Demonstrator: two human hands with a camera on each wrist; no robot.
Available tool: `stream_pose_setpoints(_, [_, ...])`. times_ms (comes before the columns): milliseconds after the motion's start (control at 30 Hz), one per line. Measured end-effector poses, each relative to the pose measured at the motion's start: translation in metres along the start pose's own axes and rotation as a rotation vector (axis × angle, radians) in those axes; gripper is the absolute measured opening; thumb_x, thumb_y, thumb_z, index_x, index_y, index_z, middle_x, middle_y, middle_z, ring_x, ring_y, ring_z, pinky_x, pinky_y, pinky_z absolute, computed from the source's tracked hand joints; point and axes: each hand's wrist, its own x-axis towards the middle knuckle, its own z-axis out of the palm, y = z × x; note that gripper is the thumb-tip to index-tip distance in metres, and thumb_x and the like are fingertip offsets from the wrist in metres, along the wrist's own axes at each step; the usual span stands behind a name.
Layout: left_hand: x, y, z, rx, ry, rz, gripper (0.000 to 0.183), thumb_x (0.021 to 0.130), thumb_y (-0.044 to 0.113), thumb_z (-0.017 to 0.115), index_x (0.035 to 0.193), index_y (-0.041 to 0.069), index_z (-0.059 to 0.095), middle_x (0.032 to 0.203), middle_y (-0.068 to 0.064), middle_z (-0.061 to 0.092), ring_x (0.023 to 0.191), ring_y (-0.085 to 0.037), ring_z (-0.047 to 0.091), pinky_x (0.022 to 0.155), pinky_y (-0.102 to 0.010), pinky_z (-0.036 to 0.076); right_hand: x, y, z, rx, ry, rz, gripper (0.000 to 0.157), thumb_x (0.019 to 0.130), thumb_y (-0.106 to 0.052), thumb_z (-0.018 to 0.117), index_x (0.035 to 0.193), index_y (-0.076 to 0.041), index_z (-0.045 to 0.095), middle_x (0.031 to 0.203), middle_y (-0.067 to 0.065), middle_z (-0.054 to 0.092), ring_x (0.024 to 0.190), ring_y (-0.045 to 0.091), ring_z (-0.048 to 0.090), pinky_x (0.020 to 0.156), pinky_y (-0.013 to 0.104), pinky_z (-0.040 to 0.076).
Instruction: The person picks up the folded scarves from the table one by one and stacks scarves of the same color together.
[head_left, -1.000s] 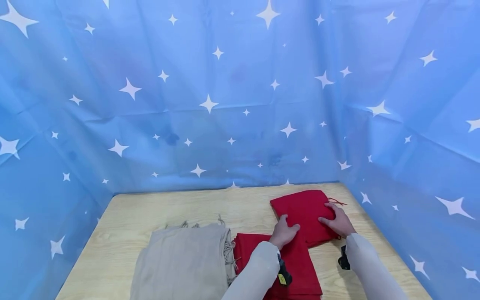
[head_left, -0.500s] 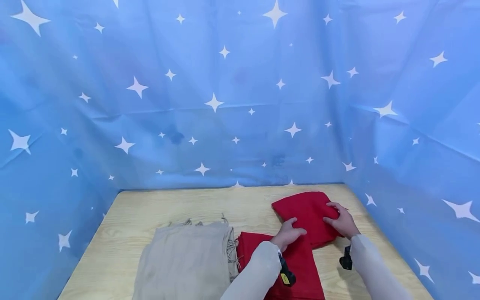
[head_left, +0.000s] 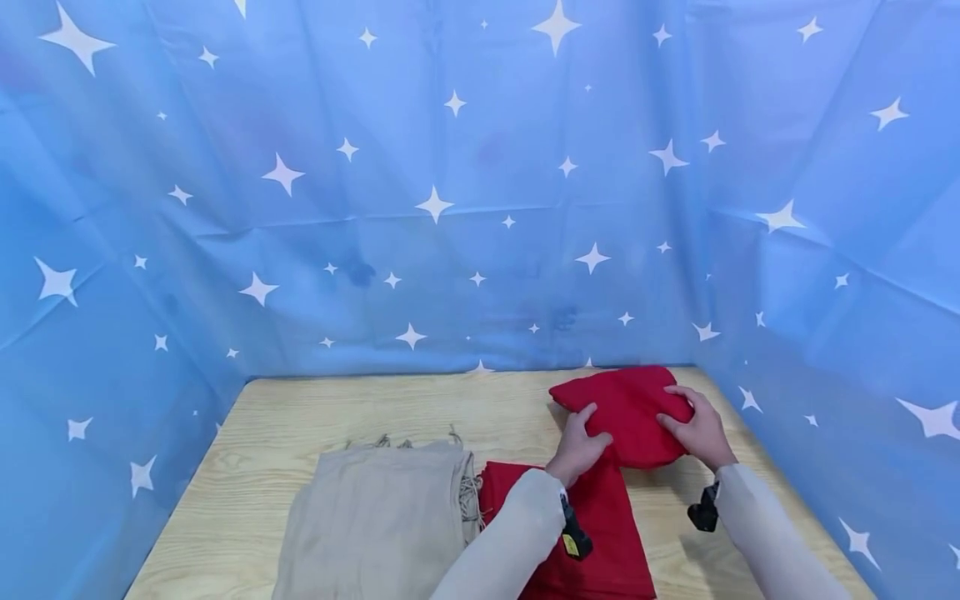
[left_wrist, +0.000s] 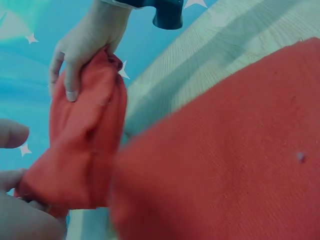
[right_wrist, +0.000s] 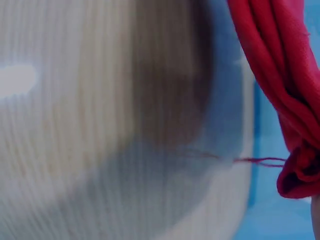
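Observation:
Both hands hold a folded red scarf (head_left: 626,410) off the table at its far right part, in the head view. My left hand (head_left: 579,446) grips its left near edge. At the right edge, my right hand (head_left: 701,427) holds it with thumb on top; other fingers are partly hidden. In the left wrist view, the right hand (left_wrist: 92,40) grips the bunched scarf (left_wrist: 87,135), with the left hand (left_wrist: 25,215) at its lower corner. A red tassel (right_wrist: 260,160) hangs from the scarf in the right wrist view. Another folded red cloth (head_left: 600,533) lies beneath the left forearm.
A folded beige scarf (head_left: 382,517) with knotted fringe lies on the wooden table (head_left: 300,408), left of the lower red cloth. Blue star-printed curtains (head_left: 480,167) enclose the table at the back and sides. Black wrist cameras (head_left: 573,529) sit under the sleeves.
The upper red scarf has risen off the table, its far edge nearer the back curtain. Both hands have moved up with it. The head view has shifted slightly.

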Motion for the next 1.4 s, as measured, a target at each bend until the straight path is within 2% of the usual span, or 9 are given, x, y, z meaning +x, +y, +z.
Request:
stream_pose_setpoints(133, [-0.003, 0.006, -0.003, 0.035, 0.069, 0.108, 0.059, 0.087, 0.015, 0.064, 0.143, 0.014, 0.044, 0.137, -0.006, 0.044, 0.123, -0.022, 0.044, 0.102, -0.043, 0.044, -0.002, -0.011, -0.004, 0.014, 0.047, -0.025, 0.05, 0.085, -0.014, 0.07, 0.13, -0.001, 0.051, 0.129, 0.027, 0.047, 0.104, 0.039, 0.05, 0.07, 0.011, 0.04])
stream_pose_setpoints(333, [-0.01, 0.01, -0.011, 0.091, 0.159, 0.226, 0.054, 0.088, 0.016, 0.065, 0.139, 0.014, 0.049, 0.13, -0.004, 0.05, 0.119, -0.02, 0.049, 0.096, -0.037, 0.049, -0.011, -0.03, -0.007, -0.003, 0.109, -0.037, 0.051, 0.082, -0.011, 0.072, 0.129, -0.001, 0.052, 0.128, 0.027, 0.048, 0.104, 0.038, 0.049, 0.072, 0.016, 0.04])
stream_pose_setpoints(467, [-0.015, 0.01, -0.018, 0.075, 0.193, 0.282, 0.051, 0.088, 0.015, 0.065, 0.137, 0.015, 0.052, 0.126, -0.003, 0.053, 0.116, -0.018, 0.05, 0.091, -0.034, 0.052, -0.02, -0.043, -0.006, 0.011, 0.144, -0.043, 0.051, 0.082, -0.012, 0.072, 0.128, -0.002, 0.054, 0.128, 0.026, 0.049, 0.104, 0.035, 0.049, 0.072, 0.013, 0.039])
stream_pose_setpoints(533, [-0.018, 0.01, -0.022, 0.071, 0.207, 0.315, 0.048, 0.089, 0.014, 0.064, 0.135, 0.014, 0.054, 0.125, -0.003, 0.055, 0.115, -0.018, 0.051, 0.091, -0.032, 0.052, -0.025, -0.049, -0.005, 0.013, 0.165, -0.049, 0.05, 0.082, -0.012, 0.073, 0.127, -0.003, 0.055, 0.127, 0.024, 0.05, 0.102, 0.027, 0.049, 0.072, 0.01, 0.037])
stream_pose_setpoints(700, [-0.028, 0.01, -0.031, 0.098, 0.24, 0.403, 0.044, 0.088, 0.013, 0.065, 0.131, 0.011, 0.058, 0.123, -0.006, 0.058, 0.112, -0.02, 0.054, 0.088, -0.03, 0.053, -0.038, -0.061, 0.0, 0.015, 0.217, -0.077, 0.048, 0.08, -0.009, 0.074, 0.125, -0.004, 0.057, 0.123, 0.02, 0.053, 0.098, -0.003, 0.04, 0.072, 0.011, 0.037])
stream_pose_setpoints(833, [-0.036, 0.011, -0.039, 0.169, 0.26, 0.47, 0.043, 0.087, 0.013, 0.067, 0.129, 0.01, 0.06, 0.121, -0.007, 0.06, 0.109, -0.02, 0.057, 0.088, -0.03, 0.053, -0.047, -0.069, 0.003, 0.036, 0.246, -0.095, 0.048, 0.078, -0.006, 0.074, 0.123, -0.004, 0.058, 0.121, 0.019, 0.054, 0.098, -0.011, 0.035, 0.076, 0.014, 0.037])
stream_pose_setpoints(1100, [-0.051, 0.011, -0.056, 0.221, 0.26, 0.525, 0.039, 0.088, 0.013, 0.065, 0.127, 0.01, 0.062, 0.115, -0.006, 0.062, 0.104, -0.018, 0.059, 0.089, -0.029, 0.052, -0.063, -0.088, 0.009, 0.07, 0.237, -0.066, 0.05, 0.078, -0.006, 0.074, 0.125, -0.007, 0.058, 0.122, 0.016, 0.054, 0.099, -0.008, 0.038, 0.076, 0.012, 0.037])
stream_pose_setpoints(1300, [-0.068, 0.007, -0.063, 0.221, 0.256, 0.547, 0.037, 0.089, 0.012, 0.064, 0.126, 0.011, 0.063, 0.113, -0.005, 0.063, 0.101, -0.016, 0.06, 0.087, -0.029, 0.053, -0.078, -0.094, 0.017, 0.118, 0.277, -0.099, 0.05, 0.075, 0.001, 0.074, 0.123, -0.004, 0.059, 0.12, 0.012, 0.055, 0.099, -0.011, 0.04, 0.077, 0.009, 0.036])
stream_pose_setpoints(1400, [-0.078, 0.005, -0.066, 0.211, 0.288, 0.546, 0.035, 0.088, 0.01, 0.063, 0.124, 0.011, 0.065, 0.111, -0.005, 0.064, 0.1, -0.016, 0.061, 0.087, -0.03, 0.052, -0.084, -0.098, 0.022, 0.127, 0.286, -0.119, 0.052, 0.074, 0.004, 0.075, 0.123, -0.004, 0.059, 0.12, 0.011, 0.055, 0.101, -0.011, 0.041, 0.078, 0.006, 0.036])
